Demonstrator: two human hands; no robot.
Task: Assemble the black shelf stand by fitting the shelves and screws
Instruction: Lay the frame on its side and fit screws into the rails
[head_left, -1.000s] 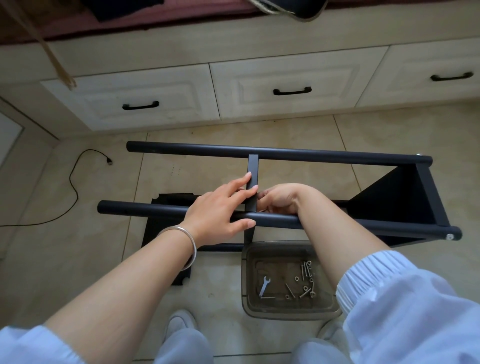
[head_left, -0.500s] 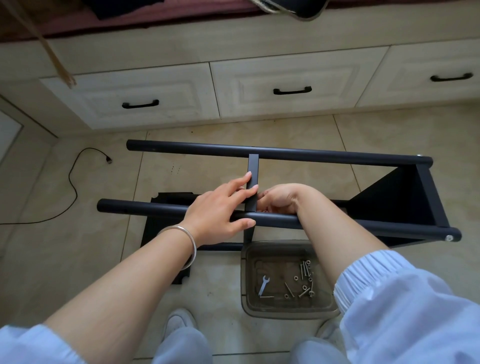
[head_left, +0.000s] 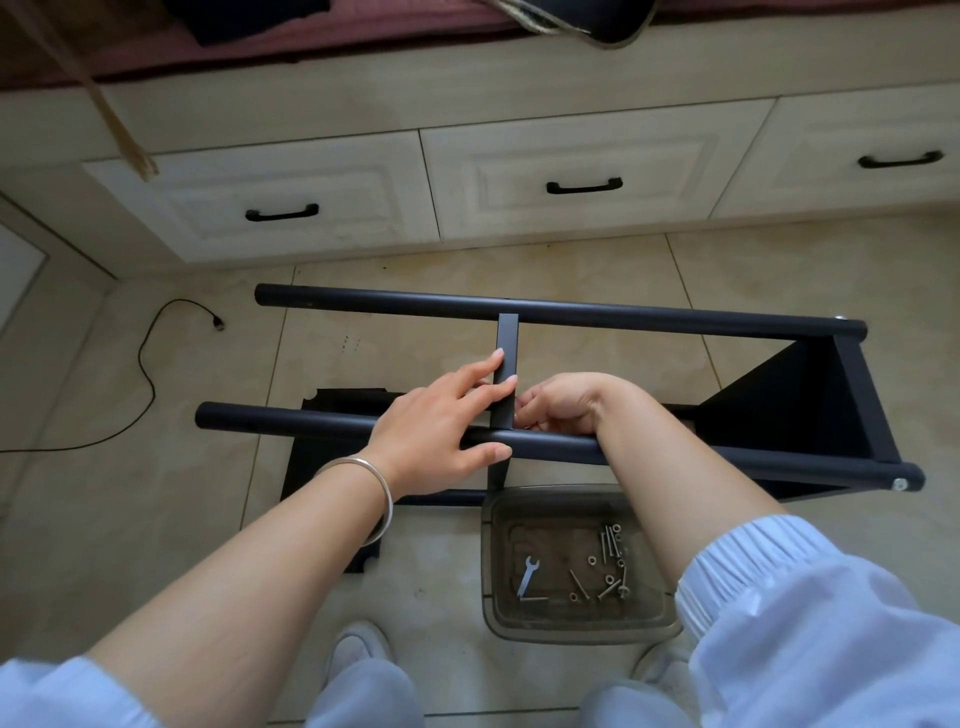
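While my left hand (head_left: 436, 431) lies across the near tube (head_left: 291, 425), its fingers are straight and spread, fingertips touching the crossbar (head_left: 507, 353) and thumb under the tube. My right hand (head_left: 563, 405) sits just right of the crossbar, fingers curled down at the joint where crossbar meets near tube; whether they pinch a screw I cannot tell, since the hand hides it. A bangle (head_left: 371, 486) circles my left wrist.

The stand lies on its side on the tile floor (head_left: 197, 530). I count two long tubes on top, the near one and the far tube (head_left: 395, 304), joined by the one crossbar, with one shelf (head_left: 810, 410) fitted at the right end. One silver bolt head (head_left: 898, 484) shows at the near tube's right end. A loose shelf panel (head_left: 343, 410) lies flat under the frame on the left.

Just below the near tube stands one tray (head_left: 579, 626) holding one small wrench (head_left: 527, 571) and a scatter of screws (head_left: 608, 543) and nuts, too jumbled to count. Three drawers (head_left: 291, 208) line the cabinet beyond, and one cable (head_left: 148, 364) trails across the floor at left.
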